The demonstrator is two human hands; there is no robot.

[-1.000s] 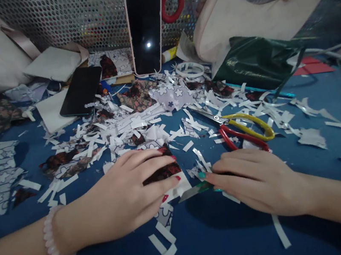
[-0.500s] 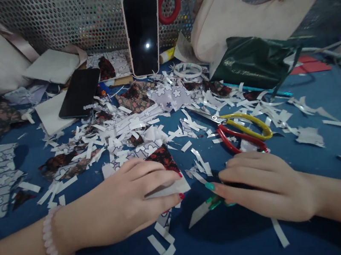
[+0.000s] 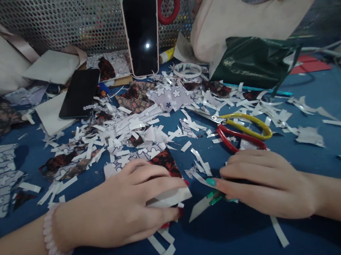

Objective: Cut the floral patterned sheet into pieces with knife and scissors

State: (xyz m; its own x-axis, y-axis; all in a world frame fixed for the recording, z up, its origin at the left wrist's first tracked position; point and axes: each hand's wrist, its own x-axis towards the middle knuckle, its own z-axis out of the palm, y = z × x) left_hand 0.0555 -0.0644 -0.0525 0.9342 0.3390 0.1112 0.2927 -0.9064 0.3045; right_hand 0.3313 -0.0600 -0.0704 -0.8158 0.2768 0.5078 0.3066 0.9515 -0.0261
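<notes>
My left hand, with a pink bead bracelet at the wrist, is closed on a fabric piece printed dark red and black. A pale folded flap shows between its thumb and fingers; the rest lies hidden under the hand. White flower-print fabric sticks out behind the fingers. My right hand is wrapped round a green box cutter. The cutter's blade points left toward the fabric piece, apart from it. Just beyond the right hand lie scissors with one yellow and one red handle.
White strips and fabric scraps cover the middle of the blue table. A black phone lies back left; another phone stands upright. A dark green pouch and pale bags sit behind.
My left thumb and fingers have shifted slightly, and the pale flap has tilted a little. The box cutter stays in my right hand, its blade turned slightly.
</notes>
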